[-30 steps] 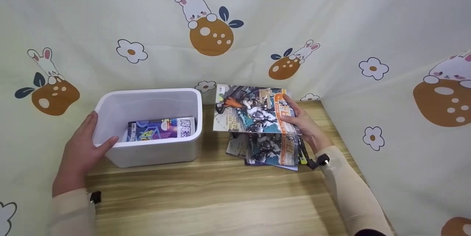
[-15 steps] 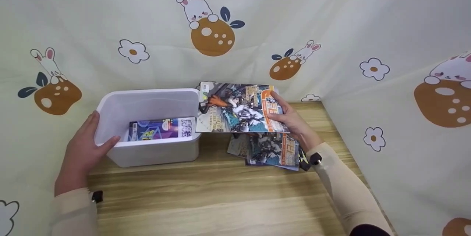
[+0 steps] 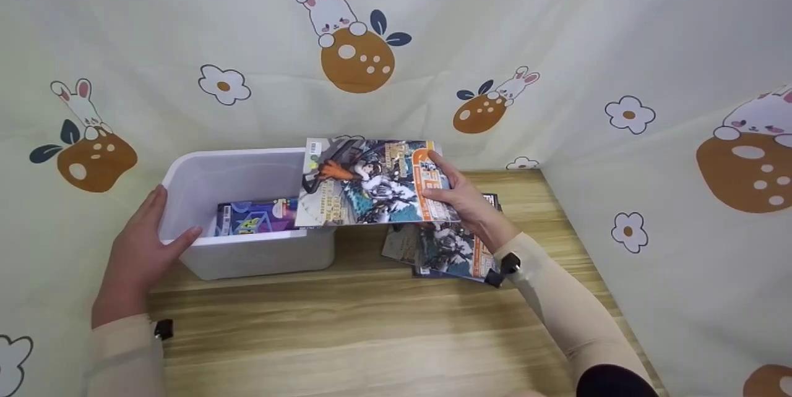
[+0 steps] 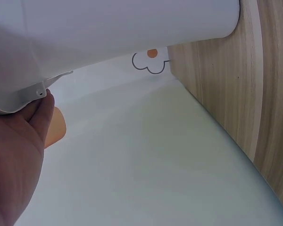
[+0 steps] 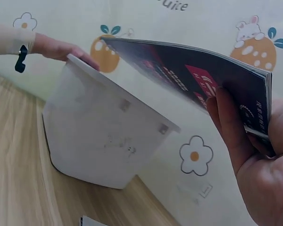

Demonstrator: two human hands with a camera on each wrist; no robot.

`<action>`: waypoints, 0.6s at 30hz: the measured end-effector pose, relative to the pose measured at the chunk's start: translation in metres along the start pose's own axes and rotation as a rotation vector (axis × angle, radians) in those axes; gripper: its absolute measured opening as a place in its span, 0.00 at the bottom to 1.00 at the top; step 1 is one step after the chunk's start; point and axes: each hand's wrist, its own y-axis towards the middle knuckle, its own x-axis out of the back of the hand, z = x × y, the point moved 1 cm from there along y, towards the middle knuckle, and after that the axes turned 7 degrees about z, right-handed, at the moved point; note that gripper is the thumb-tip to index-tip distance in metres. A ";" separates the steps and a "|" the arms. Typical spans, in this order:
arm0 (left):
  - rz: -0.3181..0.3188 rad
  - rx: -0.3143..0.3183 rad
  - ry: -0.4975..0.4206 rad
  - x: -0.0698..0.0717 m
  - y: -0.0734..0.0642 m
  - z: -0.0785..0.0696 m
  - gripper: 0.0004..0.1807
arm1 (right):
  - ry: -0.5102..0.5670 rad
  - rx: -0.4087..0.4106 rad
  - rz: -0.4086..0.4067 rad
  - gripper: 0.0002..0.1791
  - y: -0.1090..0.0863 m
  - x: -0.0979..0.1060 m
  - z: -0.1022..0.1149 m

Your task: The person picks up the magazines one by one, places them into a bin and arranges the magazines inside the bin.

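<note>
My right hand [image 3: 467, 202] grips a magazine [image 3: 371, 183] by its right edge, thumb on the cover and fingers beneath. The magazine is held level over the right end of a white plastic bin [image 3: 260, 261]; its dark back cover [image 5: 179, 70] shows in the right wrist view. My left hand [image 3: 139, 248] holds the bin's left end by the rim; in the left wrist view, fingers [image 4: 45, 113] hook under that rim. Inside the bin lies a purple and blue magazine [image 3: 257, 217], partly covered from sight by the held one.
Right of the bin, a loose pile of magazines [image 3: 455, 251] lies on the wooden table [image 3: 346, 335], partly hidden by my right hand and the held magazine. A cloth printed with rabbits and oranges [image 3: 433, 26] hangs behind and along both sides.
My right hand has carried the magazine leftward, from above the pile to over the bin's right end. The left hand stays at the bin's left rim.
</note>
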 end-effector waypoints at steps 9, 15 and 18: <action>0.016 0.023 -0.006 -0.002 -0.001 0.003 0.61 | -0.001 -0.030 0.014 0.56 0.014 -0.027 -0.006; 0.012 0.018 -0.005 -0.001 0.001 0.004 0.61 | 0.014 -0.046 0.036 0.56 0.023 -0.048 -0.009; 0.013 0.018 -0.006 -0.002 0.001 0.005 0.61 | 0.019 -0.054 0.050 0.56 0.028 -0.057 -0.013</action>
